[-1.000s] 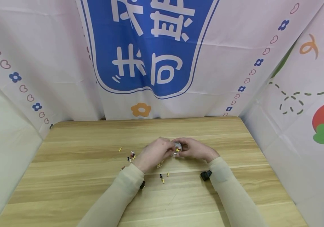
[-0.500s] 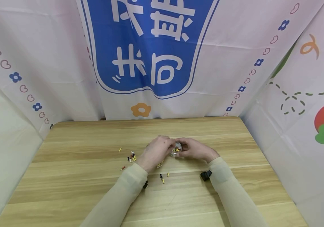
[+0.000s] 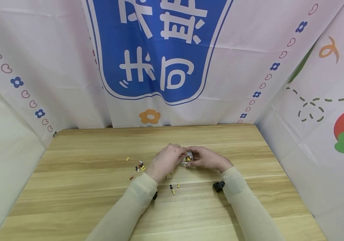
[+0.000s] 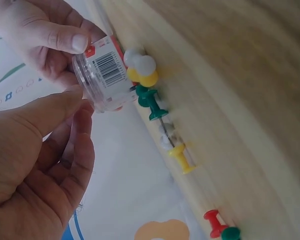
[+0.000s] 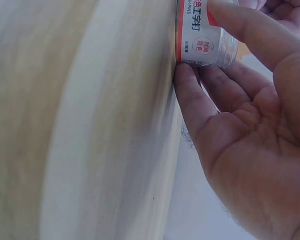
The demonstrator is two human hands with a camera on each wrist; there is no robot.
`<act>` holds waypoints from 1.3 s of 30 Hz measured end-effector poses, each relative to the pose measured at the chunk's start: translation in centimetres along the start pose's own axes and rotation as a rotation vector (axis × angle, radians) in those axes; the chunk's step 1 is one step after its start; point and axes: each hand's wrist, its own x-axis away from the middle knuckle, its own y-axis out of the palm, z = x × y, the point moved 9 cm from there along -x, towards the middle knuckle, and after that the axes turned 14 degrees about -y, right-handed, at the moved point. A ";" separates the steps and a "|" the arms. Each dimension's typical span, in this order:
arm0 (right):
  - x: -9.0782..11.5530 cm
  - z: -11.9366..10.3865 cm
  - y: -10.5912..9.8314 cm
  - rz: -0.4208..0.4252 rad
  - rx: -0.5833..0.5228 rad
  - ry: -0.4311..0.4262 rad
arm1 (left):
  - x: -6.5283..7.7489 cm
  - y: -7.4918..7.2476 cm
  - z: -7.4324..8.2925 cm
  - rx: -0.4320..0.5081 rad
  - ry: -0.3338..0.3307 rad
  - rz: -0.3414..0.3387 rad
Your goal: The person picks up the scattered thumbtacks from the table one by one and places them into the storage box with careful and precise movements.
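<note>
My right hand grips a small clear jar with a barcode label, thumb on one side and fingers on the other. The jar stands on the wooden table with colourful push pins inside, its mouth uncovered. At that mouth is my left hand, thumb and forefinger brought together at the rim; whether a pin is between them is hidden. Loose push pins lie under and beside the left hand: a mixed pile, a yellow pin and a red pin.
Nearer me on the table lie a dark pin and a few yellow pins. A lone yellow pin sits farther left. Black wrist devices show beside the sleeves. Printed cloth hangs behind the table.
Over the past second my left hand has drawn slightly left from the jar's mouth, uncovering more of the jar and a red pin by the sleeve. The right hand and jar have stayed put.
</note>
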 end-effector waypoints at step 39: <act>0.0 0.1 0.2 -0.007 -0.025 0.001 | 6.0 1.7 2.6 -0.240 0.364 -0.326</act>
